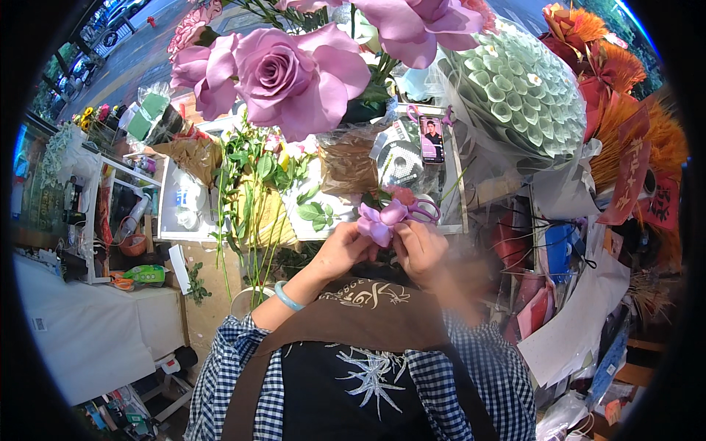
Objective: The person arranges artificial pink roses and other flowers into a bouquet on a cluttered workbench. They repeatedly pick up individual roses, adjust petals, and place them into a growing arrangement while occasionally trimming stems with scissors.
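Observation:
In front of my chest, my left hand [340,250] and my right hand [421,252] meet at a small light-purple rose [381,223]. The fingers of both hands are closed, pinching its petals from either side. Its stem is hidden behind the hands. Just beyond my right hand, the purple handles of a pair of scissors [424,212] show on the worktable; the blades are out of sight. A pink flower [401,195] lies behind the rose. Farther up, large mauve roses [287,77] stand in an arrangement over the table.
Long green stems with leaves [257,198] hang over the table's left part. A brown paper wrap [349,163] and a phone with a lit screen [432,140] lie beyond my hands. A pale-green wrapped bouquet [515,99] stands at right. White covered boxes [88,331] fill the left.

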Action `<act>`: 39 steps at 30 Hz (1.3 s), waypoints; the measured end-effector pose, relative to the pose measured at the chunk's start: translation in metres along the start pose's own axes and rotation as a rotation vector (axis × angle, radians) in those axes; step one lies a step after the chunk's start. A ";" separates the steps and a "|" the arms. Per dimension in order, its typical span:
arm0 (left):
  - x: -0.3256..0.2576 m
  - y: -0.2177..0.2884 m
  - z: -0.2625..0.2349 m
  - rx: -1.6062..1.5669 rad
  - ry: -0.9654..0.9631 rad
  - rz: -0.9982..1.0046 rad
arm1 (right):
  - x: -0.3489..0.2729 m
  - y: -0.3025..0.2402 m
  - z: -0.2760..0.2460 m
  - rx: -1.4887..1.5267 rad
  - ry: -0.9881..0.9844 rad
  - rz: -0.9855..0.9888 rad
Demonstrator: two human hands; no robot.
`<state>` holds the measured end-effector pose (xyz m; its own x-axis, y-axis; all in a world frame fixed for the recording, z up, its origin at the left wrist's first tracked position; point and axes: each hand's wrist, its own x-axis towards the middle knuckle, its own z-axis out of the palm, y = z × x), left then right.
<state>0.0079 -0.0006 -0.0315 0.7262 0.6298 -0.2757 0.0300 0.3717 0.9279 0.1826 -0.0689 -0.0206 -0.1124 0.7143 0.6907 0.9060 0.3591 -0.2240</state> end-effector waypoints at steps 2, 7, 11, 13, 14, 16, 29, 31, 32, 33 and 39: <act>0.000 0.000 0.000 -0.053 -0.022 -0.027 | -0.002 0.000 -0.001 0.020 -0.005 -0.023; 0.001 -0.003 -0.002 -0.095 -0.085 -0.059 | -0.004 0.005 -0.003 0.034 -0.044 -0.096; 0.002 -0.007 0.002 -0.041 -0.068 0.050 | -0.001 0.011 0.000 0.018 -0.025 -0.160; 0.002 -0.008 0.004 -0.011 -0.046 0.066 | -0.002 0.010 -0.001 0.001 -0.045 -0.171; 0.001 -0.008 0.003 0.007 -0.036 0.083 | -0.002 0.009 -0.001 -0.013 -0.049 -0.180; 0.001 -0.007 0.002 0.051 0.004 0.057 | -0.002 0.008 -0.002 -0.020 -0.050 -0.197; 0.002 0.000 0.003 0.115 0.069 0.119 | -0.011 -0.001 -0.016 0.201 -0.024 -0.153; 0.002 0.000 0.004 0.102 0.089 0.107 | -0.011 -0.001 -0.018 0.207 0.035 -0.041; 0.002 0.000 0.003 0.102 0.066 0.135 | -0.011 -0.002 -0.019 0.227 0.056 0.056; 0.001 0.001 0.001 0.115 0.049 0.141 | -0.010 -0.003 -0.019 0.246 0.078 0.155; 0.004 -0.003 -0.003 0.158 0.020 0.138 | -0.001 -0.009 -0.018 0.423 0.047 0.485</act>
<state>0.0083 0.0033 -0.0359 0.7169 0.6816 -0.1466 0.0394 0.1704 0.9846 0.1825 -0.0836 -0.0065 0.2963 0.8313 0.4703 0.6090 0.2149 -0.7635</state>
